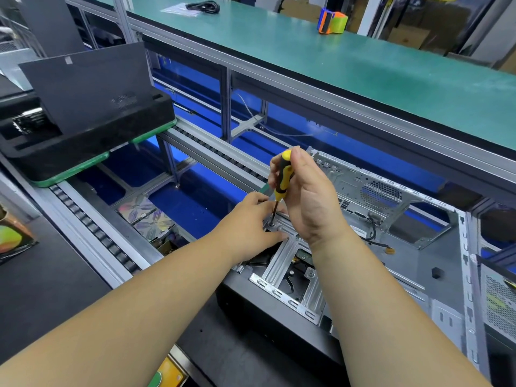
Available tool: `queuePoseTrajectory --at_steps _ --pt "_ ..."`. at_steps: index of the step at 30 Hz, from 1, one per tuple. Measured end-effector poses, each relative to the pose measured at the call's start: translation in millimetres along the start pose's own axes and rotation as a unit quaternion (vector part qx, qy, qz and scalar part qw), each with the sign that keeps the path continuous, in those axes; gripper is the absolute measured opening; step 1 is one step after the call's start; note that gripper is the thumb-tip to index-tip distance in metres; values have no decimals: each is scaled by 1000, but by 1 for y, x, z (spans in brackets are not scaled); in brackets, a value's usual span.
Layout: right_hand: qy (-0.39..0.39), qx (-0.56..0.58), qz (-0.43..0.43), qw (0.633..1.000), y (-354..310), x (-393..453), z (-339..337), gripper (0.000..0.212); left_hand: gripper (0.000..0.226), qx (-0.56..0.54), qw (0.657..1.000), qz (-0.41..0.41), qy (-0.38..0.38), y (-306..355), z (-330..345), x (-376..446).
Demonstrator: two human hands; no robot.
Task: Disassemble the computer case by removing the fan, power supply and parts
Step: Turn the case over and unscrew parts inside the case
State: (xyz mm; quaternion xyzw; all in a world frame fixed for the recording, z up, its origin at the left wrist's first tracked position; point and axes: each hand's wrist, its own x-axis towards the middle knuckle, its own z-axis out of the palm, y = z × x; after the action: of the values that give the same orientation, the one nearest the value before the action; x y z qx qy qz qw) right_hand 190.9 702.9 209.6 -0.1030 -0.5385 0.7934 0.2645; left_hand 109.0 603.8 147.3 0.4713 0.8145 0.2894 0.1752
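Right hand: the right hand (308, 196) wraps its fingers round the yellow-and-black handle of a screwdriver (281, 180), holding it nearly upright, the thumb near the handle's top.
Screwdriver tip: the shaft runs down to a screw (271, 224) on a silver metal bracket (282, 261) of the computer case (391, 247); the tip seems seated in the screw head, though the fingers partly hide it.
Left hand: the left hand (248, 219) lies at 9 o'clock of the screw, fingers loosely bent, fingertips resting on the bracket just beside the shaft; whether they pinch anything I cannot tell.
Hands together: both meet at the screw, the right above the left.
Computer case: open, lying on its side on the dark workbench at 4 o'clock of the view, its perforated rear panel at 2 o'clock of the hands.
Black tray: a black tray (92, 135) sits on the roller conveyor (92, 227) at 10 o'clock.
Green shelf: a tape dispenser (332, 21) stands at 1 o'clock on the green shelf (363, 71).
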Motion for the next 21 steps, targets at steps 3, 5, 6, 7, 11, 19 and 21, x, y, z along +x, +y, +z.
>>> queuePoseTrajectory --at_steps 3,5,6,7,11,19,21 --pt "-3 -1 4 1000 -1 1 1 26 52 1 1000 0 2 -1 0 0" --pt "-9 2 10 1000 -2 3 2 32 53 2 1000 1 4 -1 1 0" --pt "-11 5 14 1000 -1 3 3 34 54 4 1000 1 5 -1 1 1" --pt "-13 9 19 1000 -1 3 4 36 53 6 1000 1 6 -1 1 1" --pt "0 10 13 1000 4 4 7 43 46 6 1000 3 6 -1 1 1" --pt "-9 12 -18 1000 1 -1 1 22 48 2 1000 0 5 2 0 -1" --pt "-16 1 -16 1000 1 -2 0 21 46 -4 1000 0 11 2 -1 -1"
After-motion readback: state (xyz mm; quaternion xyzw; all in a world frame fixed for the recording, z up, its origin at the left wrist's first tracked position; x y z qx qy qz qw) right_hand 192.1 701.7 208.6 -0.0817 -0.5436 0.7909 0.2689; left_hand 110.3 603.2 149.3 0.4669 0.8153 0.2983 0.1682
